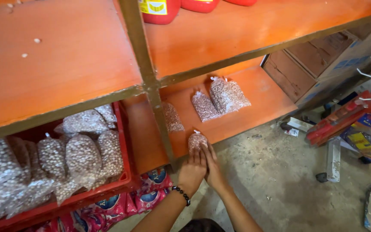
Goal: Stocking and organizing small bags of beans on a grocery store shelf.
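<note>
Orange-painted wooden shelving (65,64) on an olive metal frame stands over a rough grey concrete floor (280,180). At far left, a red plastic crate (123,172) on the lower level is heaped with knotted clear plastic bags of pale speckled beans (80,157), soft and lumpy. Under the crate lie glossy pink and blue packets (121,204).

Just right of the frame's upright, both hands meet at the front edge of the lower shelf (263,99). The left hand (193,169), with a black bead bracelet (181,194) at the wrist, and the right hand (212,165) lie side by side with flat, outstretched fingers, touching the near end of a small bean bag (196,141); neither hand is closed around it. This bag rests on the shelf edge, its long axis running away from the person, its knotted tip pointing toward the back of the shelf.

Further back lie three more bean bags (220,99), elongated, knots pointing rearward, the right two overlapping. Above, red plastic jugs (159,9) stand on the upper shelf, one with a yellow label. At right sit brown cardboard boxes (310,60), a long red package (340,118) and a blue and yellow printed carton (370,137).
</note>
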